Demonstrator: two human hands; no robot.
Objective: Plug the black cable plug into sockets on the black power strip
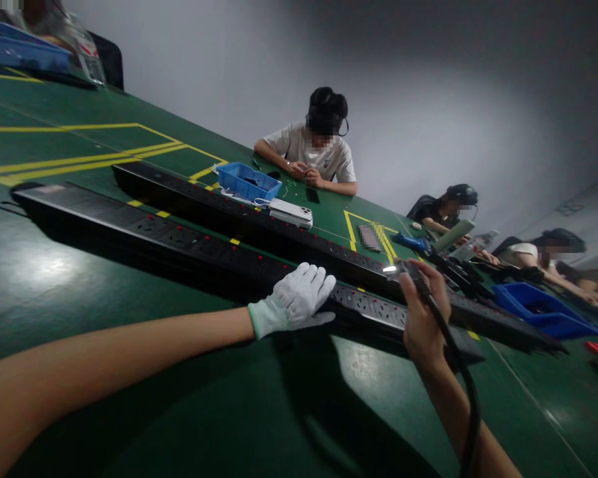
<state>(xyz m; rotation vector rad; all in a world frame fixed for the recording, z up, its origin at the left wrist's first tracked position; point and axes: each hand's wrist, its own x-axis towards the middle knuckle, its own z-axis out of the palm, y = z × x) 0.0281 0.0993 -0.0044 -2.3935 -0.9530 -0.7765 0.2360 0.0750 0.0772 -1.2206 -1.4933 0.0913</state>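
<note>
Black plastic makes up the two long power strips lying side by side on the green table, both slanting from the far left to the near right. On the near strip (229,262), the left hand (303,295), in a white glove, lies about midway along, its fingers stretched out and the thumb a little apart. Red dots and socket holes line its upper face. The bare right hand (428,312) is closed around a plug (393,271) with a bright white spot at its tip; a dark cable (471,398) hangs from it down the forearm. The plug is above the right part of the strips; whether it touches either cannot be told.

Beyond the far strip (323,255) are a blue tray (244,188) and a white phone (292,212). A co-worker (323,156) leans on the far side of the table (129,295), both hands together. Another blue bin (543,318) stands at the right.
</note>
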